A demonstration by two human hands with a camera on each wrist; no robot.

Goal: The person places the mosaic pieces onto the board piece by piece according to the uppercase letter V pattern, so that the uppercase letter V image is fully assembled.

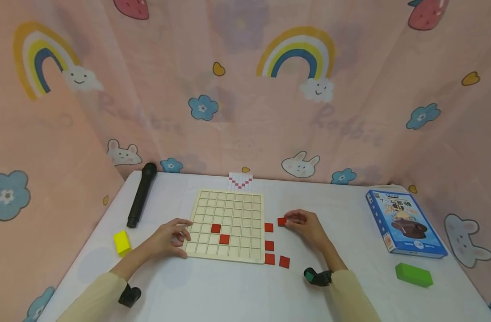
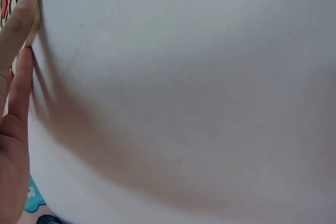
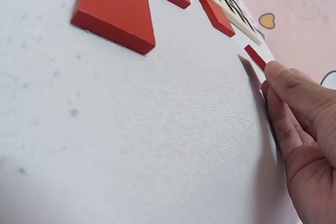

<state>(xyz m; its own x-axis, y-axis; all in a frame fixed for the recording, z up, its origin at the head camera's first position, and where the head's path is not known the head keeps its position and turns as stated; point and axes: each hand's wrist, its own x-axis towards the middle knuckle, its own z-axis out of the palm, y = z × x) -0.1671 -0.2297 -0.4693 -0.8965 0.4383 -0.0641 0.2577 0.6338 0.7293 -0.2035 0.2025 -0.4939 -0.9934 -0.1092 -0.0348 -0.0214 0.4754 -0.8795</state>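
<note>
A pale grid board [image 1: 245, 213] lies on the table, with two red square tiles in its cells, an upper one [image 1: 216, 228] and a lower one [image 1: 224, 239]. My left hand [image 1: 167, 238] rests at the board's left side; in the left wrist view, straight fingers [image 2: 20, 85] touch its edge. Right of the board, my right hand [image 1: 307, 227] pinches a red tile [image 1: 282, 222] between thumb and fingers, just above the table or touching it; I cannot tell which. Several more red tiles [image 1: 269, 246] lie along the board's right edge, one [image 1: 284, 262] slightly apart.
A small pattern card [image 1: 240, 182] stands behind the board. A black microphone [image 1: 142, 195] and a yellow block [image 1: 122, 243] lie at the left. On the right are a blue box [image 1: 406, 223] and a green block [image 1: 414, 275]. A patterned pink curtain [image 1: 245, 129] hangs behind the table.
</note>
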